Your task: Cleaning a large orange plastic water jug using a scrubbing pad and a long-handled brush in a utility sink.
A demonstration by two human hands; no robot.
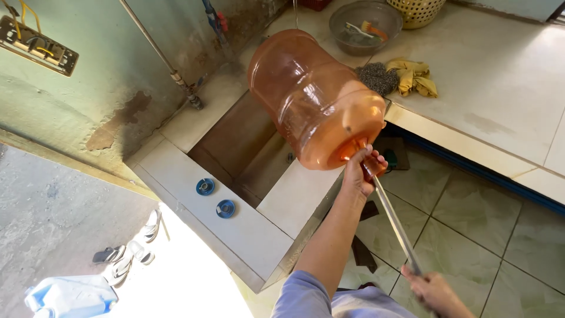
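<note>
A large translucent orange water jug (312, 94) is tipped on its side above a tiled sink basin (235, 141), its mouth pointing toward me. My left hand (358, 172) grips the jug's neck. A long thin rod (395, 227) runs from the jug's mouth down to my right hand (435, 290), which is closed around its lower end at the bottom edge of the view. The rod's tip inside the jug is hidden by my left hand.
Two blue caps (205, 186) (225, 208) lie on the sink's ledge. On the counter are a grey scourer (376, 78), a yellow cloth (415, 76), a metal bowl (365, 23) holding a brush, and a woven basket (415, 9). Sandals (126, 259) and a blue-white container (70, 294) sit on the floor at left.
</note>
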